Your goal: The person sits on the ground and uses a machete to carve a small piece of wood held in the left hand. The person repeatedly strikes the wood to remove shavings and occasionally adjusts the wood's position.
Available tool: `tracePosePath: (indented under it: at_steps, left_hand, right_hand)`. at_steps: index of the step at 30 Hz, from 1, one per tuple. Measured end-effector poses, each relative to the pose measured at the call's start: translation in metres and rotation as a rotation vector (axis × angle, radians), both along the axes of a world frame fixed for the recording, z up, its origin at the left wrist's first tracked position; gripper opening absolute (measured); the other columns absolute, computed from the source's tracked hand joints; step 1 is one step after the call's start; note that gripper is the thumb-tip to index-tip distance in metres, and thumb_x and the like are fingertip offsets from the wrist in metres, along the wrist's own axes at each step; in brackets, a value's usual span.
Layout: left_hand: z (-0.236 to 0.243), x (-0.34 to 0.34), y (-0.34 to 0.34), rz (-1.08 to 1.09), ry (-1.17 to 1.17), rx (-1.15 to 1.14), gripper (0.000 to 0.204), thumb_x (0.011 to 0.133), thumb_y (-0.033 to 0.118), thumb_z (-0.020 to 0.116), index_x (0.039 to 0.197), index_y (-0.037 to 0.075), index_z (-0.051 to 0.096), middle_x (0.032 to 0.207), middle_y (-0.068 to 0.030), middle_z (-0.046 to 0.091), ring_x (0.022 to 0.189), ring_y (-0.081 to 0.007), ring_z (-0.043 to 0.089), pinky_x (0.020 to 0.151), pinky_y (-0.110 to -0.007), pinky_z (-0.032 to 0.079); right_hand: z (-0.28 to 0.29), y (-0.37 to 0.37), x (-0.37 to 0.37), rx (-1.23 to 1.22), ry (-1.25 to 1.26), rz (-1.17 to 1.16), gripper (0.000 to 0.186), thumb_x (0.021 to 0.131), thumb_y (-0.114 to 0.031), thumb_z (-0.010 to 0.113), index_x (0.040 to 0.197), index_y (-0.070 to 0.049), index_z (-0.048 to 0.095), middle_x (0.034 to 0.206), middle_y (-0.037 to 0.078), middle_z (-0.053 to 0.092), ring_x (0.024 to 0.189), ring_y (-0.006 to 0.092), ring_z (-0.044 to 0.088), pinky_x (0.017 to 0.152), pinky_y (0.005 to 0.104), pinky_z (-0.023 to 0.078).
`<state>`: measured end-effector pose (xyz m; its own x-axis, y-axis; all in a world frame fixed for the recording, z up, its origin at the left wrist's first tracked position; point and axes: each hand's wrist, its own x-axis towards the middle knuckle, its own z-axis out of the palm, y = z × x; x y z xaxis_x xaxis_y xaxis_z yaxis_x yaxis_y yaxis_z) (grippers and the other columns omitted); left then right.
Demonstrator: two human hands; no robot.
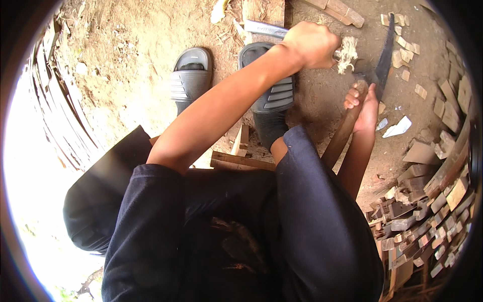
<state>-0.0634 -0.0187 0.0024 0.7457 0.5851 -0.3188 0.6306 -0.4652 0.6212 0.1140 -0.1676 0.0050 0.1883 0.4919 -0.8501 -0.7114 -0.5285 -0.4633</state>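
Note:
My left hand [313, 46] is closed around a chisel [266, 29]. Its flat metal blade points left over a wooden board [265, 11] between and beyond my feet, and its pale, frayed handle end [347, 54] sticks out on the right. Lower right, my right hand [367, 110] grips the long wooden handle of a hammer [344, 132]; the dark head is blurred, close to the frayed end but apart from it. Just beyond my right hand lies a long, dark, pointed saw blade [386, 55], its near end hidden by the hand.
My feet in grey slide sandals [191, 75] rest on bare dirt. Small wood offcuts [402, 55] lie scattered at the right, thickening into a large pile [412, 226]. Longer wood pieces [337, 11] lie at the top. Thin strips [55, 100] are stacked at the left.

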Motion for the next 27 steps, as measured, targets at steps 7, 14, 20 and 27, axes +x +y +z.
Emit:
tracePosePath:
  at_steps: [7,14,20,27]
  left_hand:
    - [0.013,-0.097,0.069,0.782,-0.177,-0.21,0.025,0.072,0.021,0.065,0.077,-0.003,0.064,0.066,-0.0125,0.064,0.062,-0.0199,0.061,0.06,-0.033,0.048]
    - [-0.041,-0.142,0.037,0.811,0.028,-0.303,0.042,0.067,0.046,0.073,0.074,0.005,0.069,0.053,-0.0041,0.055,0.045,-0.0092,0.048,0.049,-0.029,0.045]
    - [-0.033,-0.1,0.013,0.723,-0.181,-0.118,0.051,0.06,0.039,0.079,0.09,0.001,0.066,0.078,-0.0112,0.067,0.07,-0.0209,0.064,0.072,-0.031,0.05]
    - [-0.064,-0.083,0.024,0.721,0.016,-0.033,0.053,0.062,0.046,0.075,0.067,-0.005,0.064,0.062,-0.0154,0.063,0.056,-0.0225,0.062,0.057,-0.032,0.051]
  right_hand:
    - [-0.044,-0.059,-0.012,-0.23,0.009,-0.074,0.049,0.092,-0.053,0.031,0.086,-0.007,0.049,0.061,-0.001,0.043,0.048,0.0095,0.039,0.046,0.0246,0.034]
    - [-0.061,-0.062,-0.022,-0.253,0.094,-0.054,0.051,0.092,-0.052,0.032,0.081,-0.005,0.048,0.06,0.004,0.045,0.048,0.0148,0.042,0.047,0.0292,0.037]
    - [-0.055,-0.06,-0.024,-0.253,0.019,-0.007,0.051,0.093,-0.05,0.032,0.081,-0.004,0.05,0.061,0.003,0.046,0.049,0.0147,0.042,0.048,0.0292,0.038]
    - [-0.054,-0.056,-0.031,-0.297,-0.007,0.011,0.052,0.092,-0.052,0.03,0.079,-0.005,0.05,0.06,0.004,0.046,0.049,0.0151,0.043,0.048,0.0296,0.038]
